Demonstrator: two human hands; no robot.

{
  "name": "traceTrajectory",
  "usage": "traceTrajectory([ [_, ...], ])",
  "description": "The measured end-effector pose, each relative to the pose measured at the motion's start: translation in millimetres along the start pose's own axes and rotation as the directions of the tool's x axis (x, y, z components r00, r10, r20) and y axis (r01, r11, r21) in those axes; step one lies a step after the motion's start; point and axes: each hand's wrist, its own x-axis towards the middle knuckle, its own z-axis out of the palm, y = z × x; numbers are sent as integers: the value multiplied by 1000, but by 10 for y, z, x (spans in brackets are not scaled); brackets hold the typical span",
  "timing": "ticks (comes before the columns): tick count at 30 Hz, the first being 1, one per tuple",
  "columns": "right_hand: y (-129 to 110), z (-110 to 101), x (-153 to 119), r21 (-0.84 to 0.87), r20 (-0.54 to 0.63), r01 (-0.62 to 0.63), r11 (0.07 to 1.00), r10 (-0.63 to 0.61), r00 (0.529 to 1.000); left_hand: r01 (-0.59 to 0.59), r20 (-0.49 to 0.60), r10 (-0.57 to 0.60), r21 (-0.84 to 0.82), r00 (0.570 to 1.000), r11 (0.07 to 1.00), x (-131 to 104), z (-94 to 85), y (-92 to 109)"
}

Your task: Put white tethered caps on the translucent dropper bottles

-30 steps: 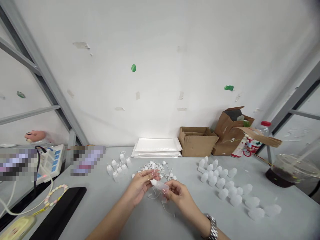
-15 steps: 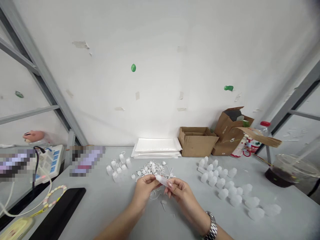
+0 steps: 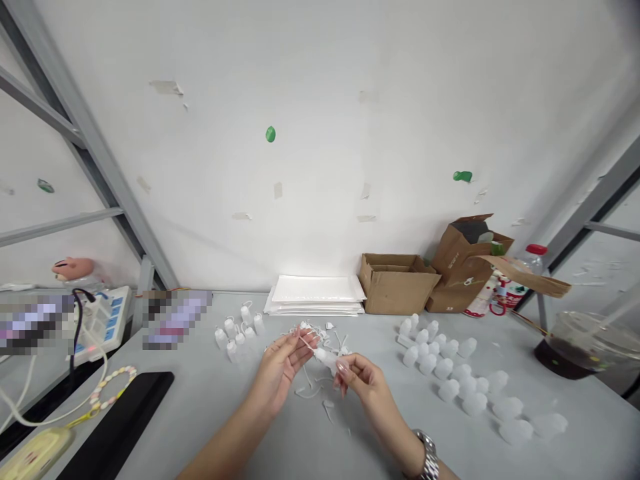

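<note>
Between my hands is a small translucent white squeeze bottle (image 3: 327, 359), tilted with its neck to the left. My right hand (image 3: 364, 381) is closed on the body of the bottle, thumb on top. A thin white cap strap (image 3: 307, 342) stretches from the bottle's neck to my left hand (image 3: 281, 367), which pinches its far end; the other fingers are extended. Behind the hands lies a pile of loose white caps with straps (image 3: 327, 337), partly hidden by my left hand. One loose cap (image 3: 328, 405) rests on the table nearer me.
Several capped bottles (image 3: 240, 341) stand at the left. Many uncapped bottles (image 3: 443, 368) spread over the right side. Farther back are white envelopes (image 3: 315, 290), a cardboard box (image 3: 400, 293) and a paper bag (image 3: 453, 287). A drink cup (image 3: 563, 347) stands far right.
My left hand has moved off the bottle's neck, up and to the left, pulling the strap out from it. The right hand keeps its hold on the bottle.
</note>
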Motion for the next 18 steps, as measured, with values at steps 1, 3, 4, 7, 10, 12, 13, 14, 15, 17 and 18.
traceTrajectory([
  [1,-6,-1,-2,-12,-15,7,1000,-7,1000,7,6,-7,-7,1000,1000,3,0,1],
  [3,-14,-2,-5,-30,-36,19,999,-20,999,13,19,-13,-7,1000,1000,3,2,3],
  [4,-14,-2,-6,-35,-40,23,999,-25,999,11,28,-11,-3,1000,1000,2,3,4],
  [7,-7,-1,-13,-43,-49,38,998,-40,998,-10,62,10,11,998,1000,-10,7,-2],
  [10,0,-6,-21,-62,-69,67,996,-71,995,-36,78,36,5,996,999,-25,13,-7],
  [12,4,-12,-24,-80,-86,78,994,-85,993,-43,76,43,0,996,999,-32,17,-6],
  [13,9,-14,-25,-90,-94,80,993,-88,992,-47,77,47,3,996,999,-33,18,-5],
  [14,16,-16,-26,-99,-97,80,992,-90,991,-53,79,52,9,996,999,-31,16,-4],
  [15,26,-17,-25,-107,-95,80,991,-90,991,-61,76,59,17,995,998,-27,13,-6],
  [17,58,-14,-23,-123,-83,76,990,-87,993,-72,61,70,31,996,997,-13,3,-12],
  [18,76,-12,-21,-127,-77,74,989,-85,993,-70,49,68,34,996,997,-4,-4,-16],
])
